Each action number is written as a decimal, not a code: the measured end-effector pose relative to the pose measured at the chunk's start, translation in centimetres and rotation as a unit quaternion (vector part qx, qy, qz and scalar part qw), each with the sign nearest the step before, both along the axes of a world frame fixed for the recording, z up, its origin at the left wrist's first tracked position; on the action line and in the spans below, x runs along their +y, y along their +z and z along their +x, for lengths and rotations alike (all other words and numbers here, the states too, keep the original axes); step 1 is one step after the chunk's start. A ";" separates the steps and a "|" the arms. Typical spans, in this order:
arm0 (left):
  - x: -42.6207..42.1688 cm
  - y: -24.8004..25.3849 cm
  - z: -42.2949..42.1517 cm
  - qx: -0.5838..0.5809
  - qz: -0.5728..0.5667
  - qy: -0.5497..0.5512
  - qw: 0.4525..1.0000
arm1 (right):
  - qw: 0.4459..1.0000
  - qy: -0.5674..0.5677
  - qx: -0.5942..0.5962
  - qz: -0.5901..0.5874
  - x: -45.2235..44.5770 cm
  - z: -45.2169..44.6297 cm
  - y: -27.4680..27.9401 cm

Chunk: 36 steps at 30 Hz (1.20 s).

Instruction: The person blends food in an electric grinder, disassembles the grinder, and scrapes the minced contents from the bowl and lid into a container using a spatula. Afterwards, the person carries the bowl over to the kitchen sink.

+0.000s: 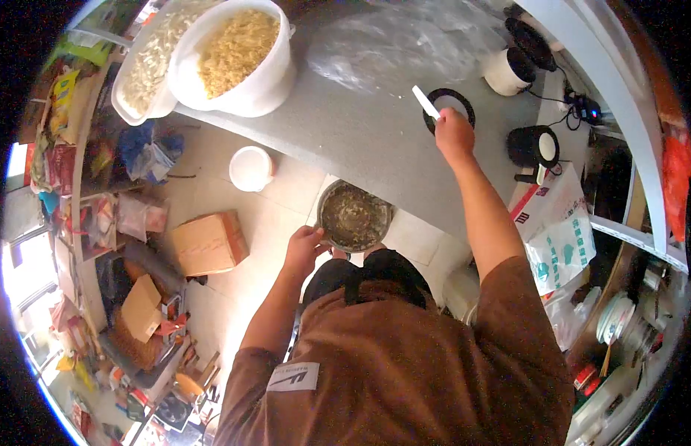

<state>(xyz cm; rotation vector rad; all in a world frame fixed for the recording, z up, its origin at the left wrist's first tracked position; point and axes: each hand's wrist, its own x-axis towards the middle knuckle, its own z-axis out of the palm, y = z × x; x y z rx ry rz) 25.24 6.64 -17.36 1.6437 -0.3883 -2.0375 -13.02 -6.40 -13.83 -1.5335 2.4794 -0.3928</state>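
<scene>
My left hand (pixel 307 249) is closed on the rim of a round dark basin (pixel 355 215), which is below the table's near edge, in front of my body. Pale residue is spread over the basin's inside. My right hand (pixel 456 135) is above the grey table, closed around a slim white flat tool (pixel 425 102); its exact kind is unclear. Just behind that hand lies a round black-rimmed object (pixel 468 111), partly hidden by my fingers.
A white tub of yellowish crumbly food (pixel 237 56) and a tray of pale pieces (pixel 156 70) stand at the table's (pixel 338 123) left. Plastic sheeting (pixel 405 44) covers its back. On the floor are a white bucket (pixel 251 169) and a cardboard box (pixel 206 244).
</scene>
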 end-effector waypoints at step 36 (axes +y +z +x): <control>-0.8 0.1 2.2 0.006 -0.015 0.074 0.997 | 0.995 0.089 -0.043 -0.011 2.9 5.7 -1.5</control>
